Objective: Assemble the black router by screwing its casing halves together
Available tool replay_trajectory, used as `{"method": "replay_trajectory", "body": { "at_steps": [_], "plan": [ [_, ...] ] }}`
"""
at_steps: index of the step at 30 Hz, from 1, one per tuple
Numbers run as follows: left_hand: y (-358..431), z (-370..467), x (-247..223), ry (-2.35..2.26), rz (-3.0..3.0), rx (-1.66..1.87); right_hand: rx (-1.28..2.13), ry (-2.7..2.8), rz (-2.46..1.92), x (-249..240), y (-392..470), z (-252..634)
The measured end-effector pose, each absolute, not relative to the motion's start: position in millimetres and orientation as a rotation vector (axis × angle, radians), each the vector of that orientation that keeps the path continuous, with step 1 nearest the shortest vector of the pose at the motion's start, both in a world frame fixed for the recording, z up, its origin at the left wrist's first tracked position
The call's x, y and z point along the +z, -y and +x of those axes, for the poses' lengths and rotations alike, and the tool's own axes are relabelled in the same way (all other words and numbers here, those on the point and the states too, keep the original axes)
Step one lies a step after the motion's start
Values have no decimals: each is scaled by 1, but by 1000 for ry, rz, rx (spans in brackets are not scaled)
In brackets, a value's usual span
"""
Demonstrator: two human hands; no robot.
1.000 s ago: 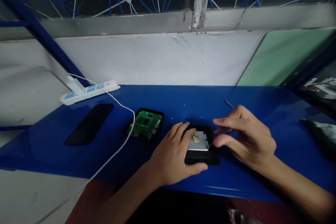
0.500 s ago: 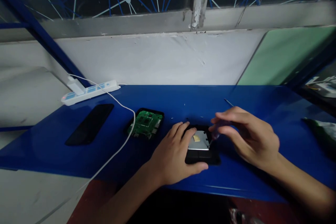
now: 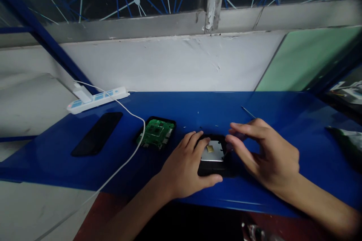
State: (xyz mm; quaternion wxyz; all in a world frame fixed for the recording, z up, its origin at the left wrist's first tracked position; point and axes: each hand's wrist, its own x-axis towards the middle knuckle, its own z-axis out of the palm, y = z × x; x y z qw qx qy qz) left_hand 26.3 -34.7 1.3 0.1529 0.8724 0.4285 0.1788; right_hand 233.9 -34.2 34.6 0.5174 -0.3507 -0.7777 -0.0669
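A black plastic case (image 3: pixel 210 168) lies on the blue table, with a silver metal plate (image 3: pixel 215 154) in it and a small tan pad on the plate. My left hand (image 3: pixel 185 165) grips the case from its left side, fingers over the far edge and thumb along the near edge. Between the thumb and fingers of my right hand (image 3: pixel 268 152) is a screwdriver (image 3: pixel 229 147) with a dark purple handle, its tip down at the plate's right edge. The exact tip contact is too dark to make out. Several small screws (image 3: pixel 201 127) lie just beyond the case.
Left of my hands sits a green circuit board (image 3: pixel 157 131) in a black shell. A dark phone-like slab (image 3: pixel 97 134) and a white power strip (image 3: pixel 98 99) lie farther left. A white cable (image 3: pixel 124 163) crosses the table. A thin metal rod (image 3: pixel 247 112) lies behind my right hand.
My right hand's fingers have shifted around the screwdriver handle and the wrist has turned slightly. My left hand stays on the case. The whole view has moved a little.
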Motion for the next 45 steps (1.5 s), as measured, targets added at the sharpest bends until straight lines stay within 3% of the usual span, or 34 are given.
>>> {"method": "replay_trajectory", "body": {
  "at_steps": [11,20,31,45],
  "plan": [
    [36,25,2,-1264,2526,485,-34,2013,-672,37,27,239],
    [35,26,2,-1276,2540,502,155,1577,-924,11,-1,249],
    [55,5,1,-1507,2562,859,317,1549,-1088,-2,-24,246],
    [57,7,-5,-1531,2508,673,392,1505,-1096,-10,-29,245]
  ]
}}
